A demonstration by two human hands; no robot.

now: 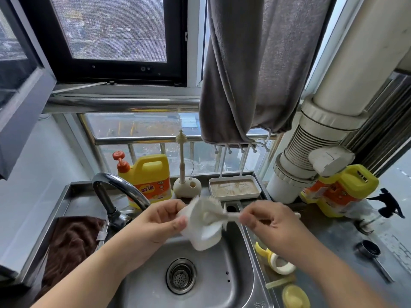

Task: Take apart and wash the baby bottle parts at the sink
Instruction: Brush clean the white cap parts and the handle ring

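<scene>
While both hands work above the basin, the parts read so:
Bottle: pale translucent plastic baby bottle body [205,232], smooth, tilted over the stainless steel sink [235,274], mouth blurred
Brush: white bristle bottle brush [208,210], fuzzy head at the bottle's mouth, how deep unclear
Left hand [155,223]: fingers curled round the bottle
Right hand [269,221]: fingers pinch the brush handle
Counter, right: yellow plastic ring and cap pieces [280,263], partly hidden by the forearm

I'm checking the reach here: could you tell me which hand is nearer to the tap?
Left. The left hand, holding the bottle, is just right of the tap; the right hand, holding the brush, is farther right.
</scene>
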